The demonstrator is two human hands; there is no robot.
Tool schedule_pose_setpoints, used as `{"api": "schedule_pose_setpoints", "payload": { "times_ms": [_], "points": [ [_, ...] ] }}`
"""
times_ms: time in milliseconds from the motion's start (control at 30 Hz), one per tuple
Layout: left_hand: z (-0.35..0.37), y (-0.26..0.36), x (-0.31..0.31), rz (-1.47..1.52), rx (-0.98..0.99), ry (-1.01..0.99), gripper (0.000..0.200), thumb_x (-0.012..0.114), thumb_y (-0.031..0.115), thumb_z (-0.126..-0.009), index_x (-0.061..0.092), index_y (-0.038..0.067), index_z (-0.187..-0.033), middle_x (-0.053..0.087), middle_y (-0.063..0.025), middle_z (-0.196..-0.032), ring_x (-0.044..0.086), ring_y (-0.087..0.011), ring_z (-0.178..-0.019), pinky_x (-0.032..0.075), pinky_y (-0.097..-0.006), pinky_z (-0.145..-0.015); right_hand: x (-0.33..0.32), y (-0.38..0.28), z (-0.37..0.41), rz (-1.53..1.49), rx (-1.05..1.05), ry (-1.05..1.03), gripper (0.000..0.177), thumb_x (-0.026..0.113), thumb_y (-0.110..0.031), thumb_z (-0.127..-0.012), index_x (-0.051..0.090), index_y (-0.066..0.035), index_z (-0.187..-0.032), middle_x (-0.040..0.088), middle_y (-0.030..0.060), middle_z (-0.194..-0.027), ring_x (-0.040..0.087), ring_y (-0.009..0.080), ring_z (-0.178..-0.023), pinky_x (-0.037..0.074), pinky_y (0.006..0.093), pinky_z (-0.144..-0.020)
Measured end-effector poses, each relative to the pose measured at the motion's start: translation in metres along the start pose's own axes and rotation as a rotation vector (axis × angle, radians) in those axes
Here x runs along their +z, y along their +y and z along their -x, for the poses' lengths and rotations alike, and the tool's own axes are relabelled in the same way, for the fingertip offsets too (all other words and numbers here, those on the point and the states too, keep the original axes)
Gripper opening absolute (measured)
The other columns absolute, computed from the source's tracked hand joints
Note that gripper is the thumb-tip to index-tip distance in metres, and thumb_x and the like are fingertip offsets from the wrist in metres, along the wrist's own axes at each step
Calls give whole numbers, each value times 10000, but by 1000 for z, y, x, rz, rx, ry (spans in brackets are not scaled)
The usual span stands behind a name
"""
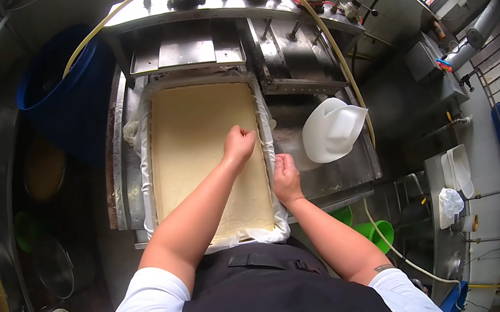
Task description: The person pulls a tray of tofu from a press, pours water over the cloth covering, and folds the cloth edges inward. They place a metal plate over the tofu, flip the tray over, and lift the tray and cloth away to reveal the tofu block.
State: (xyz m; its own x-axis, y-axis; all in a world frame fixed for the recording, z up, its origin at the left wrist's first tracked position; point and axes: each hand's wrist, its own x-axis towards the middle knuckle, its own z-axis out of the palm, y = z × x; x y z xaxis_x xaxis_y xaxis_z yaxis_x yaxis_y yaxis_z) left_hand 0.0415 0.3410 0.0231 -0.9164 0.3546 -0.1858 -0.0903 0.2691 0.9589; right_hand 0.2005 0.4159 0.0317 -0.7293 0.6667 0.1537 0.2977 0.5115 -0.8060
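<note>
A pale yellow slab, which looks like pressed tofu [195, 145], fills a long rectangular tray lined with white cloth [149, 192]. My left hand [239, 145] is closed above the slab, near its right edge; whatever its fingers hold, if anything, is hidden. Just outside the tray's right side, my right hand [286, 178] has its fingers curled closed against the cloth-covered rim. The cloth is bunched in folds along the near end of the tray.
A white plastic jug [333, 130] rests on the metal table [333, 180] at right. Metal press plates [186, 53] stand beyond the tray, and a yellow hose [325, 31] arches over them. A blue barrel [64, 94] is at left, a green bucket [376, 235] below right.
</note>
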Motion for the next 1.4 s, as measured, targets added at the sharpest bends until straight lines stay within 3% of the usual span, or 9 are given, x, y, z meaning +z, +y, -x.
{"api": "schedule_pose_setpoints", "payload": {
  "times_ms": [100, 500, 567, 733, 1033, 1100, 1167, 1333, 1400],
  "points": [
    [-8, 14, 10, -34, -133, -59, 207, 661, 175, -846, 678, -23, -900, 688, -150, -785, 673, -266, -711, 521, -432, -666, -1, 0, -1, 12, 22, -23, 287, 452, -297, -1074, 592, -49, -1106, 688, 240, -927, 667, 450, -874, 517, 504, -772],
    [-34, 17, 0, -270, -95, -83, 300, 670, 198, -766, 724, -78, -872, 708, -314, -912, 713, -447, -898, 544, -482, -825, -1, -5, -1, 5, -1, -10, 271, 457, -275, -1073, 593, -43, -1105, 690, 240, -905, 673, 448, -853, 520, 502, -758],
    [-45, 18, -17, -155, -100, 9, 353, 664, 226, -768, 722, -80, -936, 716, -302, -938, 720, -425, -887, 549, -465, -827, -2, -5, -1, 16, 2, -6, 268, 461, -274, -1072, 595, -43, -1103, 690, 238, -911, 672, 444, -854, 521, 498, -756],
    [-36, 32, -37, 327, -256, -185, 168, 578, 100, -855, 599, 3, -991, 675, -97, -801, 564, -135, -557, 457, -317, -463, -1, -3, -1, 4, 11, -14, 271, 465, -275, -1072, 598, -41, -1109, 687, 230, -911, 676, 418, -848, 523, 479, -758],
    [7, 47, -52, 168, -172, -348, 94, 597, 91, -877, 634, 20, -925, 640, -76, -759, 580, -145, -604, 482, -316, -501, -3, -7, -2, -27, 71, -47, 284, 468, -278, -1071, 608, -36, -1127, 698, 213, -953, 687, 374, -875, 527, 450, -788],
    [16, 58, -84, -19, 391, -61, 95, 608, 104, -906, 649, 22, -929, 642, -61, -776, 592, -135, -677, 501, -300, -596, -2, -1, -2, 7, 60, -44, 285, 471, -280, -1071, 610, -36, -1123, 700, 206, -955, 690, 363, -875, 528, 447, -788],
    [29, 89, -143, -99, 524, 126, 80, 620, 100, -924, 660, 30, -932, 638, -42, -787, 593, -122, -726, 494, -283, -659, -1, -1, -1, -6, 40, -32, 285, 472, -279, -1070, 609, -34, -1121, 694, 201, -936, 685, 341, -851, 527, 435, -779],
    [16, 111, -294, -362, 623, 747, 81, 611, 95, -935, 661, 31, -935, 669, -107, -739, 643, -196, -647, 529, -359, -631, -3, -6, -2, -38, 53, -37, 283, 470, -273, -1068, 603, -28, -1116, 682, 189, -901, 666, 315, -821, 523, 416, -775],
    [-10, 84, -357, -418, 440, 818, 124, 626, 142, -944, 657, 23, -933, 692, -114, -771, 670, -204, -664, 549, -350, -640, -3, -6, -1, -32, 77, -43, 282, 472, -272, -1068, 602, -26, -1115, 683, 188, -904, 666, 316, -824, 523, 416, -779]
  ]
}}
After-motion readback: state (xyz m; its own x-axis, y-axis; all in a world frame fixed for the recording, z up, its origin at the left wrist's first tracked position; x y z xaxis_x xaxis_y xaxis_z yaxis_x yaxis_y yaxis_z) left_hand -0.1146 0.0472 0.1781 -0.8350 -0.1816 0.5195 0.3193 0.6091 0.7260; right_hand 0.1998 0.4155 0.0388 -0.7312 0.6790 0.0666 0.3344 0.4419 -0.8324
